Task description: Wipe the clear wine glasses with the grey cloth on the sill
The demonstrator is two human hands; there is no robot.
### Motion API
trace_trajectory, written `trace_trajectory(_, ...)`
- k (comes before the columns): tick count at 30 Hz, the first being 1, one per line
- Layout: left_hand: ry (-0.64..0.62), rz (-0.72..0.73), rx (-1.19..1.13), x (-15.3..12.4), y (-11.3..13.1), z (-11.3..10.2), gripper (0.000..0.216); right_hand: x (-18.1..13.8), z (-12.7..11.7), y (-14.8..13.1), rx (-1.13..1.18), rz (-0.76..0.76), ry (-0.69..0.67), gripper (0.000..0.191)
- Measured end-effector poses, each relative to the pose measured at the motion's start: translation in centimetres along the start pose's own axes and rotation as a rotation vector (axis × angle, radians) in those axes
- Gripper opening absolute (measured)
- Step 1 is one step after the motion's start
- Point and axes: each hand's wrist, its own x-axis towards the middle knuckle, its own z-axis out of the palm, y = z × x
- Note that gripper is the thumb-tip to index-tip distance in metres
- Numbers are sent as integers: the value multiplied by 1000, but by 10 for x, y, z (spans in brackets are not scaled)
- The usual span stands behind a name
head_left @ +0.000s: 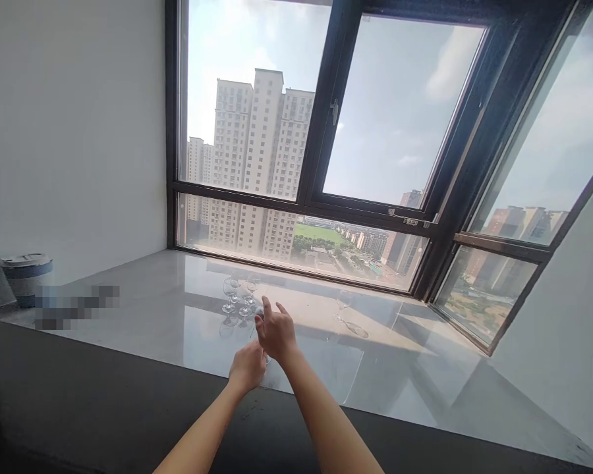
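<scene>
My left hand is closed low over the front edge of the shiny window sill, fingers wrapped round a stemmed wine glass, mostly hidden. A bit of clear glass shows between the thumb and forefinger of my right hand. That hand is bent round the upper part of the same glass, some fingertips standing apart. Just beyond and to the left, several clear wine glasses stand upright in a cluster. Another wine glass stands alone to the right, casting a shadow.
A white bucket with a blue band stands at the far left against the wall, beside a blurred-out object. Dark-framed windows border the sill behind and on the right. The sill drops off along its front edge.
</scene>
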Motion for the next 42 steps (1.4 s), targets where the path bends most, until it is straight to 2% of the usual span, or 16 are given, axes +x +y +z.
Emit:
trace_trajectory(9,-74,-46,40,-2,6,-8,34,5,21,-5,-83,39,-52,57)
trace_trajectory(16,-23,-34,11,-1,1,0,32,9,27,-5,-147,84,-106,57)
trace_trajectory(21,-37,-36,32,0,0,3,31,9,24,-4,-127,82,-114,57)
trace_trajectory(30,-95,-56,37,-2,5,-7,36,4,11,-9,-93,69,-224,57)
trace_trajectory(36,-59,-27,11,-5,8,-10,39,-7,3,-4,-65,-4,-159,52)
trace_trajectory(42,-8,25,-7,-7,7,-9,39,-16,2,1,-66,-1,-77,47)
